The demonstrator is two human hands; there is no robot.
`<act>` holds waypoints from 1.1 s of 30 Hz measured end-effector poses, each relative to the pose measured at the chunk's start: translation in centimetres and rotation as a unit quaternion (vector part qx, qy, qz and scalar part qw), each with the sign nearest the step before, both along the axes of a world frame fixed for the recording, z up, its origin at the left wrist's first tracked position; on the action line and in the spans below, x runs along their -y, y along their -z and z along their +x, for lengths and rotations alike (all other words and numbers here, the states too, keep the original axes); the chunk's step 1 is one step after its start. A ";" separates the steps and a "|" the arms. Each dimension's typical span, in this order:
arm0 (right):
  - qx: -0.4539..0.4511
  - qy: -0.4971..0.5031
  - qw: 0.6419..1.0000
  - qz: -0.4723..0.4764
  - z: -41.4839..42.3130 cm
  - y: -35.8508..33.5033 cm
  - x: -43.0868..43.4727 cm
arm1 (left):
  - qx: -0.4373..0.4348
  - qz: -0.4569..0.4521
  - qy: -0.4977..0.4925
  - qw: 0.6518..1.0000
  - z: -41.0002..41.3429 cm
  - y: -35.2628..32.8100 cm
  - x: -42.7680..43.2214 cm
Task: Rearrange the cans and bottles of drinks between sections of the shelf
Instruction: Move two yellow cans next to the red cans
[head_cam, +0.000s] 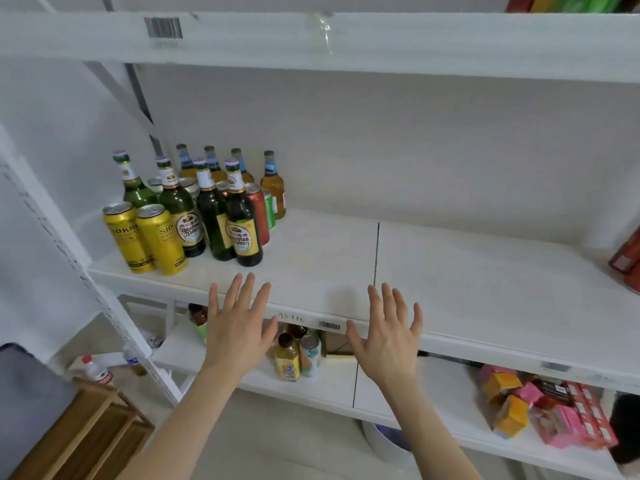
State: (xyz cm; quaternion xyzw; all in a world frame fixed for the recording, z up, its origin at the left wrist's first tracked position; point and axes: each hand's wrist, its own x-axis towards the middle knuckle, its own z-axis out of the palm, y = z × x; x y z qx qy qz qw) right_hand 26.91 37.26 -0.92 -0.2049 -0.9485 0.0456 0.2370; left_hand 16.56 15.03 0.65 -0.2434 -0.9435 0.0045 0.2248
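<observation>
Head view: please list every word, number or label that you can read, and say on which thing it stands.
"B57 12", roughly, handwritten on the middle shelf's front edge.
"SIDKIT", partly legible, on the left yellow can.
"SID", cut off, on the right yellow can.
"Beer" under a blurred word, on the front green bottle.
Barcode stickers on the top shelf and beside the handwriting: unreadable.
Lower-shelf labels: too blurred.

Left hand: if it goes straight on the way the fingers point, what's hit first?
Probably the front green beer bottle, standing just beyond the left hand on the shelf. Depth is unclear; the open hand may sit lower, at the shelf edge.
</observation>
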 end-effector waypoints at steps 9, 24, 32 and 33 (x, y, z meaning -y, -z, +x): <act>0.019 -0.002 1.000 0.008 -8.7 0.2 11.7 | 0.016 0.011 0.004 1.000 -8.1 0.5 11.5; 0.016 -0.005 0.999 -0.038 -21.5 1.1 26.2 | 0.018 0.017 0.024 0.999 -21.2 1.5 26.4; -0.004 0.003 0.998 -0.060 -26.7 -0.2 30.7 | 0.020 0.007 0.046 0.999 -27.2 0.5 30.5; -0.006 0.006 0.998 -0.064 -27.2 -0.3 31.1 | 0.026 0.006 0.051 0.998 -27.9 0.5 30.7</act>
